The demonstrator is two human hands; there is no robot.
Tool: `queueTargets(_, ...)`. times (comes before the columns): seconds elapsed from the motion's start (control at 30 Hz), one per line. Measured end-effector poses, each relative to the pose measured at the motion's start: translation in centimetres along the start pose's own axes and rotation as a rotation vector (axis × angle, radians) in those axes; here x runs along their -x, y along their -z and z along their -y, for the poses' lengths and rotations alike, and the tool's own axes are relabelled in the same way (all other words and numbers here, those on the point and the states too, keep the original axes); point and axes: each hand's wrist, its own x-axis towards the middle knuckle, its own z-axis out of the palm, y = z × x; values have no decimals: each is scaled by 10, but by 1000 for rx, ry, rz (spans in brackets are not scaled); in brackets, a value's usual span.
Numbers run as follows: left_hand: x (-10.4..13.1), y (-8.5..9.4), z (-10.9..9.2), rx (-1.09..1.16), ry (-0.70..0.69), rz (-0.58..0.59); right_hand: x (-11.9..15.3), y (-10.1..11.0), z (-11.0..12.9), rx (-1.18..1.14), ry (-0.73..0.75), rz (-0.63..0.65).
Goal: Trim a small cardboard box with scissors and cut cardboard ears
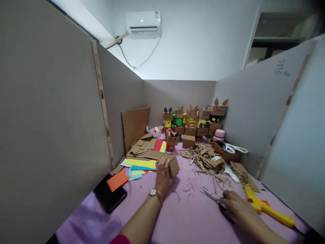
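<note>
Box sits in the left hand, fingers clasping its side, likely to steady it; the right hand has fingers curled around scissors pointing away, cardboard scraps beyond those fingers.

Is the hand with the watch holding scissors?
No, the right hand holds the black-handled scissors; the wristwatch is on the left wrist.

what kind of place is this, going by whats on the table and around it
Probably a partitioned craft workstation indoors: a yellow glue gun and scissors lie on the cloth, with a heap of cardboard scraps beyond them.
</note>
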Motion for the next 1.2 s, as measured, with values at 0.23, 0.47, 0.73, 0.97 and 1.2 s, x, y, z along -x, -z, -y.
queueTargets(0.23,-8,2,8,10,233,-149,-14,2,102,-551,341,6)
queueTargets(0.47,-14,8,16,71,370,-202,-81,-21,97,-682,263,-84)
queueTargets(0.73,-19,6,21,111,472,-212,-90,-35,101,-679,234,-164)
queueTargets(0.97,-20,12,23,112,507,-205,-125,-27,81,-839,206,-242)
queueTargets(1.2,-22,6,25,124,518,-160,-115,-12,50,-807,180,-175)
